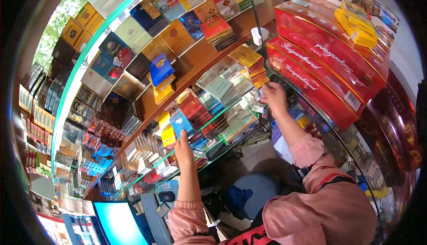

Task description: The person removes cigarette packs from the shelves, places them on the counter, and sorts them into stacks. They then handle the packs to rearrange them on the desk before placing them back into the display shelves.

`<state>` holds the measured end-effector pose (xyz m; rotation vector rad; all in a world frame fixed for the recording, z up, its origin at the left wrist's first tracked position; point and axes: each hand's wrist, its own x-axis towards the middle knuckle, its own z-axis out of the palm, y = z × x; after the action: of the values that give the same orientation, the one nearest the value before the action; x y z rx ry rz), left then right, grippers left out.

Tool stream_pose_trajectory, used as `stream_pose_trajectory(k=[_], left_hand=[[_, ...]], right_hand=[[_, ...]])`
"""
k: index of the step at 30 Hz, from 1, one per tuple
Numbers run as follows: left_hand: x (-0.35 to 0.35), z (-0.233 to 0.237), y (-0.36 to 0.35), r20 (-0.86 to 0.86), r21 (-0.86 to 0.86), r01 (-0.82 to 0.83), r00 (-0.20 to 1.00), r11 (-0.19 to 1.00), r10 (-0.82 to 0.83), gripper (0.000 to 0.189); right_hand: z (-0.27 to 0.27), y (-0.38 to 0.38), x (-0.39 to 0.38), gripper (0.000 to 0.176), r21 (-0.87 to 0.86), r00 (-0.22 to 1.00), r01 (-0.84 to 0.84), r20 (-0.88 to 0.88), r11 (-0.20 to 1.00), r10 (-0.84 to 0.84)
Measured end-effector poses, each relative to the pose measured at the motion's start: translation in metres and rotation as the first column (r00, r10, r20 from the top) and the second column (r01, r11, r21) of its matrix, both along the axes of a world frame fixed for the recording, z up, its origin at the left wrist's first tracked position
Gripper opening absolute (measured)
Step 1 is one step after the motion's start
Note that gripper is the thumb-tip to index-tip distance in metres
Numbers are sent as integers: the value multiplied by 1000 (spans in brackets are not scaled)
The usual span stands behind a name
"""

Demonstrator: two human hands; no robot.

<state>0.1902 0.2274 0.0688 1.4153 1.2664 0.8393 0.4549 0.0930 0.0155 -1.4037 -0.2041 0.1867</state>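
Note:
My left hand reaches up to the glass shelf, its thumb raised against the near edge of a blue cigarette pack. The other fingers of this hand are hidden behind the thumb. Beside that pack, on the left, are yellow packs, and red packs lie on its right. At the near end of a stack of orange-yellow packs is my right hand. Its fingers are loosely bent and apart, fingertips close to the lowest packs. Pale green packs lie between my hands.
Large red cartons are piled at the right, with yellow packs on top. A wooden ledge carries blue, yellow and red packs. Tilted display rows fill the upper left. A lit screen stands lower left; a round stool is below.

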Motion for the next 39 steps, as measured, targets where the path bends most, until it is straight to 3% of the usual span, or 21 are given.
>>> stream_pose_trajectory(k=[2,5,7,10,21,23,24,25,26,27,29,32,35,39], left_hand=[[1,2,-1,-13,-12,2,1000,1000,-2,53],[-1,5,0,-86,-72,-18,996,997,12,54],[-2,-2,1,-7,10,0,1000,1000,0,54],[-1,4,-4,32,-24,-3,999,1000,4,54],[-15,-2,3,50,42,8,999,999,-10,43],[-17,-3,3,39,33,12,999,999,-13,43],[-18,-4,4,33,34,10,999,999,-11,43],[-18,-5,5,30,35,7,1000,999,-8,42],[-17,-4,5,34,35,5,999,999,-7,42],[-15,-1,2,48,19,1,999,1000,-2,43],[-13,4,-5,56,-3,1,998,1000,-1,43],[-10,9,-7,96,10,-8,995,1000,7,44],[-14,5,-2,13,-23,-11,1000,1000,11,47],[-18,-1,3,-57,41,-10,998,999,13,51]], right_hand=[[8,0,6,28,122,932,-182,-294,976,210],[8,6,11,27,196,905,-237,-313,952,289],[7,10,13,26,199,903,-245,-310,949,298],[8,13,15,24,200,896,-260,-314,945,313],[12,20,12,24,217,858,-336,-330,916,393],[18,14,15,31,-44,847,-450,-338,892,410],[27,9,12,31,-45,847,-450,-338,892,410],[37,3,8,34,-354,955,-284,-21,891,295],[47,-1,4,38,-565,915,-10,328,825,235],[54,0,1,38,-566,914,-9,329,824,236],[64,7,-12,53,-263,602,282,797,922,44],[78,23,-16,67,-267,572,315,819,911,42],[86,36,-12,73,-317,600,309,797,897,75],[81,48,-1,56,-312,582,377,812,872,39]])
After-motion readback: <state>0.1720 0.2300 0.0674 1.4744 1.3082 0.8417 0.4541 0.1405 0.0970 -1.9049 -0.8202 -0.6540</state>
